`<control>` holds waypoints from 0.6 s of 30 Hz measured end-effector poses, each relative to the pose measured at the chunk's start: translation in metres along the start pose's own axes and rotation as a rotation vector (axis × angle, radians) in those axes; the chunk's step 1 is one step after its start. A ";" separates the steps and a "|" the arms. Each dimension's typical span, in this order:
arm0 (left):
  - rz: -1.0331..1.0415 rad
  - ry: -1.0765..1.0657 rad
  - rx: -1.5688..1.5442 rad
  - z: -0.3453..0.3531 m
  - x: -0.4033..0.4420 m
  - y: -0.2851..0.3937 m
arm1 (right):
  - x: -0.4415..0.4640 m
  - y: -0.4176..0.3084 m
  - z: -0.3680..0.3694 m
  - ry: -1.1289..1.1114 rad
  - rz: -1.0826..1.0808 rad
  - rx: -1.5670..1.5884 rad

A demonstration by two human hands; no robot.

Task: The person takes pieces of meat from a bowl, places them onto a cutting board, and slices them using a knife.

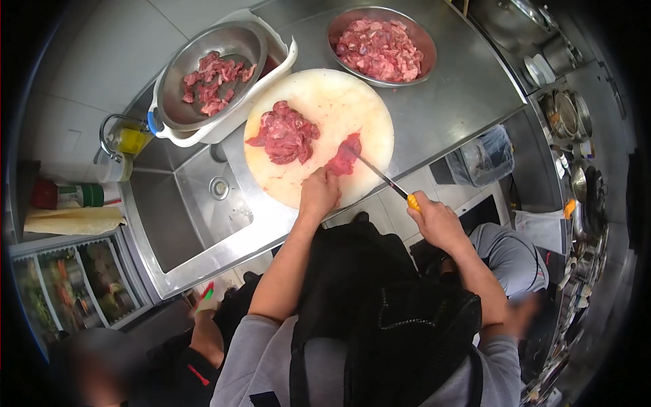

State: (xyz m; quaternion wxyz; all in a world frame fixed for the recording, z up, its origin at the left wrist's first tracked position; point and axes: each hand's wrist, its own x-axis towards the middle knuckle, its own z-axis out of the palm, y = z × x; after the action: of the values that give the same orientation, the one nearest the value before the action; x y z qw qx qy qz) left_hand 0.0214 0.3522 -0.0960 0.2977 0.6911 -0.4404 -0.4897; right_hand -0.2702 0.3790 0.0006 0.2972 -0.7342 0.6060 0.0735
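While the left hand (321,193) pinches the near end of a meat piece (344,156) on the round board (332,95), presumably to steady it, the right hand (434,218) grasps a yellow-handled knife (384,178), its blade at the meat; a meat pile (286,133) lies alongside. A steel counter (451,119) carries a meat bowl (427,47) and, by the sink (163,210), the board; pans (566,115) line the right.

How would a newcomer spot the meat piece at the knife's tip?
On the steel counter, find the round, pale cutting board. On its right half, by the left hand and at the tip of the knife, lies the meat piece. It's a single flattish piece, unlike the meat heap beside it.
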 end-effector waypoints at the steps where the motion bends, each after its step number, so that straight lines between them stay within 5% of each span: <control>1: -0.028 -0.024 0.014 -0.004 0.000 0.004 | -0.001 -0.002 -0.003 0.003 -0.004 -0.002; 5: -0.033 -0.069 0.211 -0.013 -0.004 0.013 | -0.011 -0.009 -0.003 0.082 -0.019 0.071; 8: 0.154 0.178 0.543 -0.005 0.002 0.013 | -0.015 -0.012 0.005 0.085 -0.037 0.071; 10: 0.389 0.373 0.503 0.004 0.014 -0.002 | -0.016 -0.012 0.016 0.081 -0.051 0.057; 13: 0.148 0.242 0.123 0.010 0.015 -0.010 | -0.022 -0.016 0.030 0.061 -0.068 0.064; 18: 0.233 0.280 -0.035 0.020 0.012 -0.016 | -0.032 -0.028 0.032 -0.035 -0.014 0.050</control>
State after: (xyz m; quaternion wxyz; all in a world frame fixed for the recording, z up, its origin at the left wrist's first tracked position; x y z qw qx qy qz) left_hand 0.0088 0.3485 -0.1213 0.4228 0.6914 -0.4632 -0.3586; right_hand -0.2442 0.4260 -0.0008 0.3266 -0.7294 0.5972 0.0689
